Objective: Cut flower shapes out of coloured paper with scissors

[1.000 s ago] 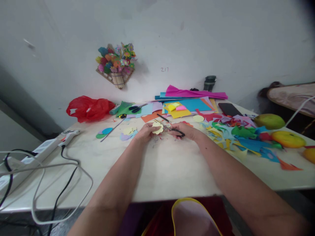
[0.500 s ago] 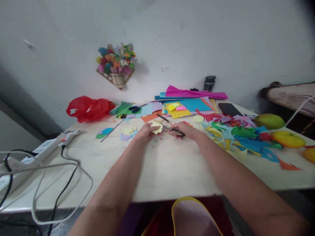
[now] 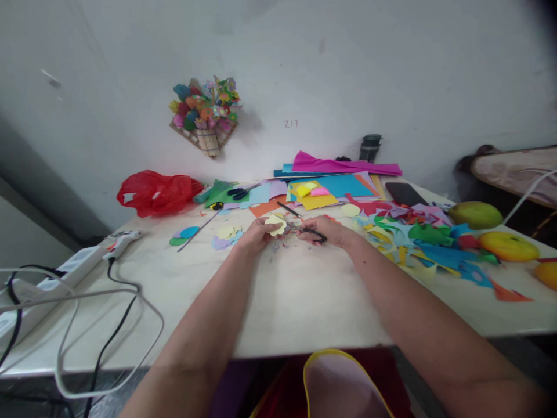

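Observation:
Between thumb and fingers, my left hand (image 3: 256, 233) pinches a pale yellow paper piece (image 3: 275, 226) with a scalloped edge. My right hand (image 3: 326, 230) is closed around the black handles of a pair of scissors (image 3: 314, 234). The scissor blades point left and lie at the right edge of the yellow paper; whether they touch it I cannot tell. Tiny paper snippets (image 3: 275, 248) are scattered on the table below my hands. A dark pen-like stick (image 3: 289, 209) lies just beyond them. Left of my left hand are cut pale yellow shapes (image 3: 230, 231).
Coloured paper sheets (image 3: 343, 187) are stacked at the back, with a second pair of scissors (image 3: 237, 192) to their left. Paper scraps (image 3: 430, 244), mangoes (image 3: 508, 246) and a phone (image 3: 405, 194) lie right. A red plastic bag (image 3: 159, 193) and a power strip (image 3: 72, 273) with cables occupy the left.
The yellow paper in my left hand has shifted and turned very slightly. My right hand and the scissors stay in almost the same place.

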{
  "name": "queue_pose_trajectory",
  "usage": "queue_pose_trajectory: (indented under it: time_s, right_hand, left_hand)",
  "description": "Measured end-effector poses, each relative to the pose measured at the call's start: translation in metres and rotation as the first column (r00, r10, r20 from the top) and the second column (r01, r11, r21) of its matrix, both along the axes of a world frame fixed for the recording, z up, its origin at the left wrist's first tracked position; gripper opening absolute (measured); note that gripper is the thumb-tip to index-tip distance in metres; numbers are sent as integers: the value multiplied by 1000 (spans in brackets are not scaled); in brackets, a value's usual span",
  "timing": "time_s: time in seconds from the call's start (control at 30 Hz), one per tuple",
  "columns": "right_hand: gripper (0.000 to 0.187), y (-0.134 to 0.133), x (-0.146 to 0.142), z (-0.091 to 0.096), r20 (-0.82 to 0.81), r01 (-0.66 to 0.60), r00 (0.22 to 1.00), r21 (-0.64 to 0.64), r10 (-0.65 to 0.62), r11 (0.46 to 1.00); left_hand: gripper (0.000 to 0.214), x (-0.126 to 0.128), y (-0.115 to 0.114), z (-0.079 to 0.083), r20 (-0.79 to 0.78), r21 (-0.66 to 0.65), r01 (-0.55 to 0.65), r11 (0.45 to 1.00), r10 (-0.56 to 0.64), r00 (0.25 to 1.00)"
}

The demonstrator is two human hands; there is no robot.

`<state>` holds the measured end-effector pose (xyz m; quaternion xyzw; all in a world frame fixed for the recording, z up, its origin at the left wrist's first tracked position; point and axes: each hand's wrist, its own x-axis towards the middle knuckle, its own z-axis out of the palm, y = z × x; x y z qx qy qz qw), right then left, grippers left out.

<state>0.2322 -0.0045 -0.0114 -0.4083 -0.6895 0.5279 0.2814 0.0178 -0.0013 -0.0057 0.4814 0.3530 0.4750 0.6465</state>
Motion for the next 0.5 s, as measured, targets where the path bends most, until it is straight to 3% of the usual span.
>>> queue_pose_trajectory:
  time_s: [0.5]
  right_hand:
    - [29,-5,-1,4,31,26,999,40,-27,999]
  left_hand:
    - [30,-2,5,-5,16,26,-9,1000,8,1000]
